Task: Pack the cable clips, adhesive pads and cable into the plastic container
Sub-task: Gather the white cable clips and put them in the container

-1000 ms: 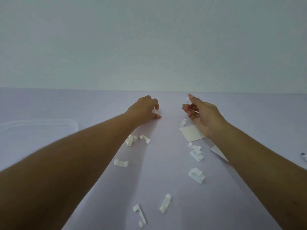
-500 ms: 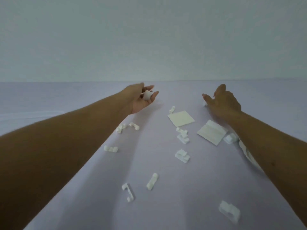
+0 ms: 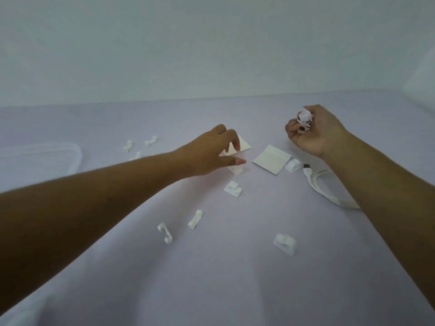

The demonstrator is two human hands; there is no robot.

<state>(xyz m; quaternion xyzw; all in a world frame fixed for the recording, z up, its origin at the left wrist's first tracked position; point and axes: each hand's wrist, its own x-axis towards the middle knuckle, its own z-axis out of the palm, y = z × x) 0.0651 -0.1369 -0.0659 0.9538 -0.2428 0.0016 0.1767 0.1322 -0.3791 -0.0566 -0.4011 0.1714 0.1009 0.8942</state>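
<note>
A plain, pale grey-white wall (image 3: 211, 43) fills the view from nine o'clock through twelve to three o'clock, unbroken and evenly lit by soft, dim light. It meets a smooth, pale lavender tabletop (image 3: 235, 290) along a faint straight line, and the tabletop spreads from there down to six o'clock. At about two o'clock, by the frame's edge, sits a blurred white shape (image 3: 421, 85) that cannot be made out.
</note>
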